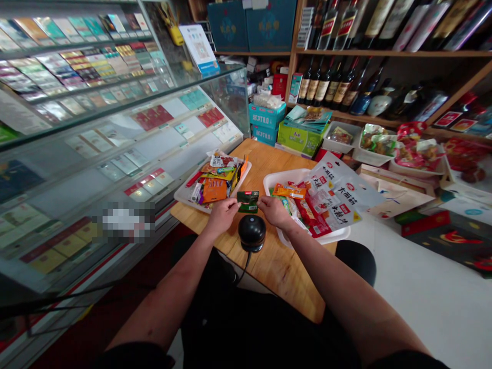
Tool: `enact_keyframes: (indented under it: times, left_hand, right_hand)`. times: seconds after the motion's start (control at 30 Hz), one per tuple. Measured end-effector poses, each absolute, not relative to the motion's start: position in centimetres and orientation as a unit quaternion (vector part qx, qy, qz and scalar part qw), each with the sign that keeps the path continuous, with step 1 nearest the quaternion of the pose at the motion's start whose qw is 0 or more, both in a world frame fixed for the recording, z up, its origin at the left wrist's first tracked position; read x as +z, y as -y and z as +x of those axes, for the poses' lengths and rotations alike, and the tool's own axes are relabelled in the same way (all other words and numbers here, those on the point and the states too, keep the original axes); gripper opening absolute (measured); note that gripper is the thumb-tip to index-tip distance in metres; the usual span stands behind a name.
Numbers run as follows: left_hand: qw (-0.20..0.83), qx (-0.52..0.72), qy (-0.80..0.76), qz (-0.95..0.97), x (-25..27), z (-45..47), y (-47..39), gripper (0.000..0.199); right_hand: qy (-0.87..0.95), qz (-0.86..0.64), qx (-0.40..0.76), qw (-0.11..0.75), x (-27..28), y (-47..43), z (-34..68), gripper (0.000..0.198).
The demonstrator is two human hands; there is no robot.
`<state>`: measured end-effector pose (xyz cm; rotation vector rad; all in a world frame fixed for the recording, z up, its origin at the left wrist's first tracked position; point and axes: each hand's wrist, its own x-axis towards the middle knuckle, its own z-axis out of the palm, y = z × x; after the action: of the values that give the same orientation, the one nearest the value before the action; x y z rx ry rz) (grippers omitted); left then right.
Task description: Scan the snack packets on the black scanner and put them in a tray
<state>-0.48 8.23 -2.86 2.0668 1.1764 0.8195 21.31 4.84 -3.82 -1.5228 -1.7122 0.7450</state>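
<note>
The left hand (224, 212) and the right hand (274, 209) are holding a small dark green packet (248, 201) between them, each grip narrowing to a pinch on its own side edge. The packet is sitting at the far side of a round black device (251, 233) on the wooden table (261, 151); whether it is hovering or touching the wood, I cannot tell.

With only fingertips gripping the edges, the packet could be slipping loose if one pinch eases, or creasing if the hands press inward. The device is standing close to both hands, so a dipping wrist could be knocking it. Its cable (245, 269) is hanging past the near edge between the knees, where a shifting leg might be dragging the device off.

The left tray (180, 195) is carrying a loose heap of snack packets (215, 189), and a nudge from the left hand could be spilling some. In the right tray (270, 179), a large silver bag (342, 192) is leaning out over the right rim; the right forearm, crossing the tray's near left corner, could be jolting it free.
</note>
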Motion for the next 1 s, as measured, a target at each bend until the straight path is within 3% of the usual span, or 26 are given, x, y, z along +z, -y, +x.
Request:
enact_keyframes:
  times: [0.13,0.47,1.0]
  left_hand:
    - [0.308,0.301,-0.456,0.778,-3.3,-0.3,-8.3,0.035]
    - [0.302,0.298,-0.469,0.774,-3.7,0.0,-8.4,0.034]
    - [0.23,0.411,-0.45,0.759,1.0,5.1,-6.8,0.018]
  right_hand:
    - [0.663,-0.595,0.289,0.351,-4.3,-4.8,21.4,0.021]
    - [0.654,-0.599,0.302,0.35,-4.6,-5.0,21.5,0.028]
    - [0.595,-0.62,0.239,0.451,0.6,-1.8,23.9,0.029]
